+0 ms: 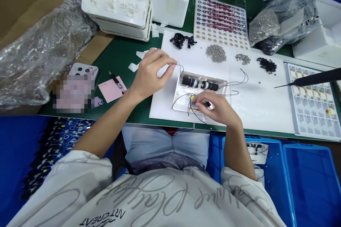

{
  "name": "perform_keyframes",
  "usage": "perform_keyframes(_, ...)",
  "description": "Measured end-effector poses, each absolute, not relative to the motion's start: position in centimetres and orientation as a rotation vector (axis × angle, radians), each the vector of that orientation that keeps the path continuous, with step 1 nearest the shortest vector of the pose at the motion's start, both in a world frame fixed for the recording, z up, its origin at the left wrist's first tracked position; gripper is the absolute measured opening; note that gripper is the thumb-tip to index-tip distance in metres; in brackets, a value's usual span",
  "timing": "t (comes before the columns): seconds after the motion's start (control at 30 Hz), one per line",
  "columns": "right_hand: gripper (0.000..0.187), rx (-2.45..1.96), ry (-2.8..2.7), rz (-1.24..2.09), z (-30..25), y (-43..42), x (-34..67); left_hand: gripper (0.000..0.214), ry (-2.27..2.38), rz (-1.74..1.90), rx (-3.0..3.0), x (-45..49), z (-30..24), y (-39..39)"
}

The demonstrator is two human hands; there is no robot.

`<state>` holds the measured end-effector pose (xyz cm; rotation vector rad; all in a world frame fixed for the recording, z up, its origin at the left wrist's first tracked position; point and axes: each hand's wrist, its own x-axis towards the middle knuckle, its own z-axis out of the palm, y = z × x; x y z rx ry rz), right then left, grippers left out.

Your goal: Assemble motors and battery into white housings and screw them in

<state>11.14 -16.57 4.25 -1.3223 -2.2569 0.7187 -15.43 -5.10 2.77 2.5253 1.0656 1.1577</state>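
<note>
Our left hand (150, 74) is closed in a pinch, holding a thin black wire (178, 66) between thumb and forefinger, at about 2 o'clock from the palm. Our right hand (214, 108) is also clenched, gripping a small shiny wired part (206, 104) at its 9 o'clock, too small for us to identify. Between the hands, and partly under the right one, lies a white plastic housing (199, 92) holding two black cylinders (195, 82), on a white sheet (255, 110). At 12 o'clock from the housing sits a pile of silver rings (215, 53); at 3 o'clock, a black-handled soldering iron (306, 81) crosses a gray tray (311, 113).
</note>
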Motion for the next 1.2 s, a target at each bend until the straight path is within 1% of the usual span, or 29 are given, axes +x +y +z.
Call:
perform_keyframes(0.07, 0.029, -1.323, -2.406, 0.802, 4.6, -16.8, 11.2, 0.037, 1.045, 1.089, 2.555, -14.4, 3.1, -3.7)
perform_keyframes(0.13, 0.038, -1.331, -2.507, 0.832, 5.0, -16.7, 11.0, 0.037, 1.009, 1.029, 2.601, -13.5, 3.0, -2.8)
perform_keyframes(0.2, 0.05, -1.381, -2.459, 0.897, 5.2, -16.3, 10.6, 0.036, 0.982, 0.986, 2.625, -12.8, 2.8, -2.5)
perform_keyframes(0.23, 0.051, -1.449, -2.374, 0.903, 5.2, -16.0, 10.3, 0.036, 0.98, 0.977, 2.625, -12.7, 2.6, -2.4)
perform_keyframes(0.27, 0.049, -1.543, -2.275, 0.862, 5.2, -15.6, 10.0, 0.036, 0.985, 0.974, 2.619, -12.7, 2.3, -2.4)
perform_keyframes(0.33, 0.038, -1.773, -2.132, 0.638, 5.1, -14.8, 9.3, 0.036, 1.013, 0.974, 2.605, -12.9, 1.8, -2.4)
perform_keyframes(0.47, 0.035, -2.153, -2.2, 0.098, 4.7, -13.6, 7.8, 0.037, 1.064, 0.936, 2.595, -13.6, 1.0, -2.3)
perform_keyframes(0.6, 0.03, -2.177, -2.26, -0.216, 4.7, -13.7, 7.1, 0.048, 1.106, 0.985, 2.537, -13.5, 0.6, -2.5)
perform_keyframes(0.73, 0.03, -2.111, -2.34, -0.332, 4.6, -14.1, 7.4, 0.058, 1.019, 1.037, 2.432, -12.8, 0.1, -2.8)
perform_keyframes(0.9, 0.03, -2.003, -2.274, -0.446, 3.7, -14.8, 7.6, 0.061, 0.829, 0.982, 2.225, -12.6, -0.8, -2.6)
perform_keyframes(1.03, 0.032, -1.959, -2.255, -0.487, 3.3, -15.3, 7.3, 0.051, 0.702, 0.907, 2.147, -12.7, -1.0, -2.5)
perform_keyframes(1.1, 0.033, -1.961, -2.285, -0.447, 3.4, -15.4, 7.2, 0.044, 0.687, 0.868, 2.162, -12.6, -1.0, -2.5)
perform_keyframes(1.2, 0.035, -2.0, -2.325, -0.354, 3.7, -15.1, 6.9, 0.042, 0.701, 0.843, 2.19, -12.6, -1.0, -2.6)
